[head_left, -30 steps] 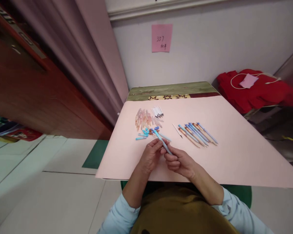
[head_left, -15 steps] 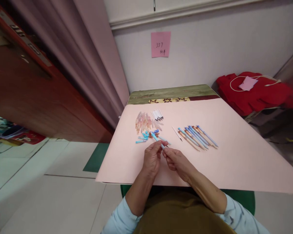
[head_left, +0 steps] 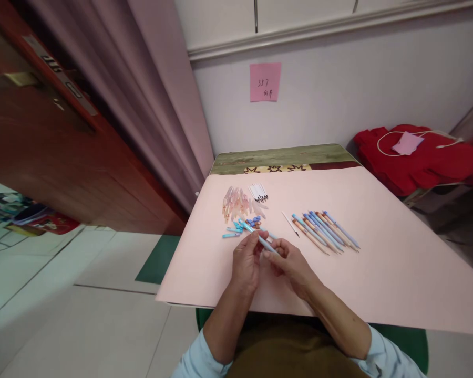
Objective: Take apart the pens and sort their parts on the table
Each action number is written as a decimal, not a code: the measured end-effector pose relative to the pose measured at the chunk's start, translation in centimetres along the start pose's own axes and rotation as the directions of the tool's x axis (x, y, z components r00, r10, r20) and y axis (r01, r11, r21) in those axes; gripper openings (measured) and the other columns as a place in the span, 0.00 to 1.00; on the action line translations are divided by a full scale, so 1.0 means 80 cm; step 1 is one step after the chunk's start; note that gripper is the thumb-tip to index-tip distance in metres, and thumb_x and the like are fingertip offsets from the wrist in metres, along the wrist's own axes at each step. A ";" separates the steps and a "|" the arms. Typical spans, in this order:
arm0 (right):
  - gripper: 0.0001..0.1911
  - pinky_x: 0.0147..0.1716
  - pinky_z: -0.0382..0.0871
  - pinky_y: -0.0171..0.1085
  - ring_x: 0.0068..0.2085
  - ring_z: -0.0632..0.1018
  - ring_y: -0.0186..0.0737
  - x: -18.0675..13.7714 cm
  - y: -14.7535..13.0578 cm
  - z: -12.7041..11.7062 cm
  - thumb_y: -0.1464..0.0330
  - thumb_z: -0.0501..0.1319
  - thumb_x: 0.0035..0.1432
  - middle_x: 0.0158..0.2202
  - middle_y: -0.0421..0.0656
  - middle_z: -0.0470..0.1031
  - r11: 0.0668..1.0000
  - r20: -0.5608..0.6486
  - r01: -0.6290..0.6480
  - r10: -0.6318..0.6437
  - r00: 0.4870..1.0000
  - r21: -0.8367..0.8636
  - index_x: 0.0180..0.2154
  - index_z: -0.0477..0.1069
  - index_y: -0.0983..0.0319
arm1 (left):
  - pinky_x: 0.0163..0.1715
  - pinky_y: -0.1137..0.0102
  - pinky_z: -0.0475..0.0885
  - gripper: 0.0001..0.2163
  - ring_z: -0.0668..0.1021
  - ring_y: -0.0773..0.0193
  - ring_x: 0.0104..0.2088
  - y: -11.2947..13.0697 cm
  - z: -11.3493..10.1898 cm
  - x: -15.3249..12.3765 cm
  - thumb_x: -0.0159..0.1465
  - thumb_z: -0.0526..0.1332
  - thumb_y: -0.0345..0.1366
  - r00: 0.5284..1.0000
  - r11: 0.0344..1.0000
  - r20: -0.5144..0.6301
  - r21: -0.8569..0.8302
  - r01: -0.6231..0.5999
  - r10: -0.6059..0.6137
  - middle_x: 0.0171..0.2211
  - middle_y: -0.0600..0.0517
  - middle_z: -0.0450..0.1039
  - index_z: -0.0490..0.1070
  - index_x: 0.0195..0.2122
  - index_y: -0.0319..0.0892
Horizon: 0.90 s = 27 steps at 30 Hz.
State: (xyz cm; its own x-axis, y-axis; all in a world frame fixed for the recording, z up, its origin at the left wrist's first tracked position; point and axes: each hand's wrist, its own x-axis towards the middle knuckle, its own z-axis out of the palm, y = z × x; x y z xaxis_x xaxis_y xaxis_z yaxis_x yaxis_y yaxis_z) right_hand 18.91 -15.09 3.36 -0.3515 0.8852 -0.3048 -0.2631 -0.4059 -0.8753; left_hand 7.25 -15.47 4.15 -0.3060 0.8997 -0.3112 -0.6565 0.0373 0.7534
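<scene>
Two hands (head_left: 246, 261) (head_left: 294, 264) grip one pale-blue pen (head_left: 267, 244), one loose white refill (head_left: 290, 223) lying nearby.

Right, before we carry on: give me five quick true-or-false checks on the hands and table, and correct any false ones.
1. The left hand and right hand both hold one light-blue pen. True.
2. A lone white refill lies beside the row of pens. True.
3. That row is left of both hands. False: it lies to their right.
4. The left hand grips the lone white refill. False: it lies on the pink table cover.
5. The note marked 357 is on the wall. True.
</scene>
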 end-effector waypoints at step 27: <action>0.18 0.23 0.59 0.33 0.21 0.69 0.36 0.008 -0.007 -0.037 0.51 0.61 0.56 0.19 0.38 0.71 0.700 -0.166 0.094 -0.295 0.941 -0.708 0.29 0.72 0.60 | 0.28 0.72 0.75 0.14 0.76 0.70 0.25 0.021 -0.028 0.027 0.49 0.73 0.39 0.987 0.994 -0.145 0.084 -0.063 0.074 0.26 0.52 0.73 0.75 0.31 0.35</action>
State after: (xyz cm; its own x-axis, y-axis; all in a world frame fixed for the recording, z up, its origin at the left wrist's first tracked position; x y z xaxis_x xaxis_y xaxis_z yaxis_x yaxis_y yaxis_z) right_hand 21.50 -13.57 2.57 -0.1046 0.9903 -0.0913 0.4192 -0.0393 -0.9071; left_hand 3.94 -14.48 3.43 -0.4505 0.8277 -0.3347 -0.5756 0.0173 0.8175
